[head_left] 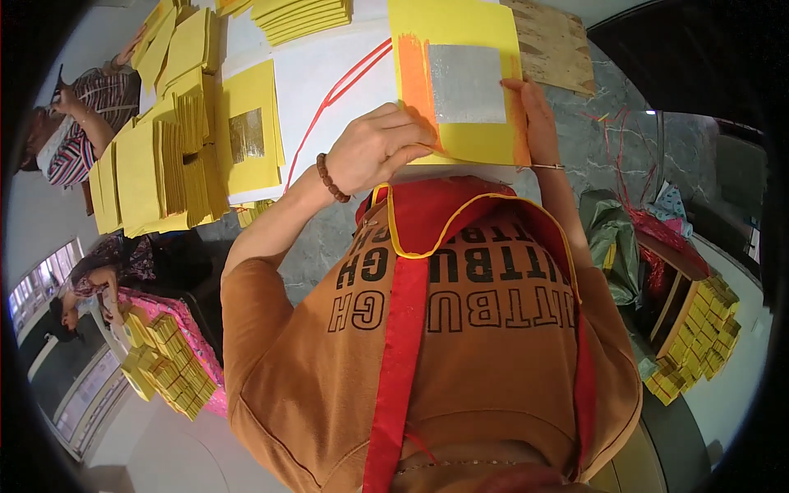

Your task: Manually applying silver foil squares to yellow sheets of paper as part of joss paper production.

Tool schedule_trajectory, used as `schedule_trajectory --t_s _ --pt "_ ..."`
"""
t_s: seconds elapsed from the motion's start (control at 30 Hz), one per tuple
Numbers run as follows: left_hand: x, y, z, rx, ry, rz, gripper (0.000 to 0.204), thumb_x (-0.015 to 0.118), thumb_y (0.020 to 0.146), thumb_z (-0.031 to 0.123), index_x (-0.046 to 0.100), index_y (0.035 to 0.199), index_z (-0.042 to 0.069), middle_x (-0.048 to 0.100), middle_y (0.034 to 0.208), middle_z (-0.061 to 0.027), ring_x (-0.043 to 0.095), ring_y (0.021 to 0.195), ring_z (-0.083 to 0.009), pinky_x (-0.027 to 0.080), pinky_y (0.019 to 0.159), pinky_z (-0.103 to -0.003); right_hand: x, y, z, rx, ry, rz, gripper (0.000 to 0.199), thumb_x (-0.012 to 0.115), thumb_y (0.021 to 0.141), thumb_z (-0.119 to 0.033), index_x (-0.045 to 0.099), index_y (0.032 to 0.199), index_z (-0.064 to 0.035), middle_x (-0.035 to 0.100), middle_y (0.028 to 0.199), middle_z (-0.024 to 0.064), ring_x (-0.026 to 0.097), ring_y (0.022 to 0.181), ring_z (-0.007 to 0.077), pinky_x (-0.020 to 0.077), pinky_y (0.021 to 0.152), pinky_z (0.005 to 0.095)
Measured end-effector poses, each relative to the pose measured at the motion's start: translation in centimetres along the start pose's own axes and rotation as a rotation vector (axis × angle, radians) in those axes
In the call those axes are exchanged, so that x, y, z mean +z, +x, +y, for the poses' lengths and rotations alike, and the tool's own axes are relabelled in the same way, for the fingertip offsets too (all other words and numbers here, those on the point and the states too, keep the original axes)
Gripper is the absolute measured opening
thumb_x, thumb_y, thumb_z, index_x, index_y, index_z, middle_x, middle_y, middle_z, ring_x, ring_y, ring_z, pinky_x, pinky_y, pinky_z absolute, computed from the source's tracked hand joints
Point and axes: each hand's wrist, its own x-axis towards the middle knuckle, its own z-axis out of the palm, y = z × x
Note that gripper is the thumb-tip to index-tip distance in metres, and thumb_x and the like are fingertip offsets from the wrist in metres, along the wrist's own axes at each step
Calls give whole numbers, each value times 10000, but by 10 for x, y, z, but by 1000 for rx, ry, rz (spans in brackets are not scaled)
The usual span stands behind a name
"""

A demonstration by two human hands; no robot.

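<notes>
A yellow paper sheet [477,16] with a silver foil square [468,82] and orange bands lies at the table's near edge, in front of my chest. My left hand [382,144] is closed, its fingertips pinching the sheet's lower left edge, which lifts slightly. Along the right edge rests my right hand [538,123], gripping the paper with one fingertip on top near the foil; its other fingers are partly hidden. Left of the sheet, a red string [329,100] lies looped across the white tabletop [308,70]. Another yellow sheet with a dull foil square [246,135] lies farther left.
Folded yellow paper stacks [148,177] crowd the table's left side, and another stack [300,18] stands at the far edge. A wooden board [551,45] is at the far right. Two other people work at left, one beside bundled yellow paper [177,353]. More bundles [699,337] sit at right.
</notes>
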Motion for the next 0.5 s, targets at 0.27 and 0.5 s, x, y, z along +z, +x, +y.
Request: schedule_trajectory --t_s 0.27,0.5 --pt "-11 7 -8 -178 -97 -63 144 603 842 137 645 904 14 607 746 -92 552 643 -191 437 582 -290 -1 3 -2 123 166 2 431 361 965 -326 638 1042 -4 405 1294 124 394 1204 205 276 1021 305" --pt "-16 9 -14 -433 -310 -155 132 595 831 106 645 883 -5 621 726 -29 530 643 -80 432 584 -233 -3 5 -1 96 136 -19 438 364 960 -340 638 1045 -9 413 1287 131 392 1200 209 274 1020 304"
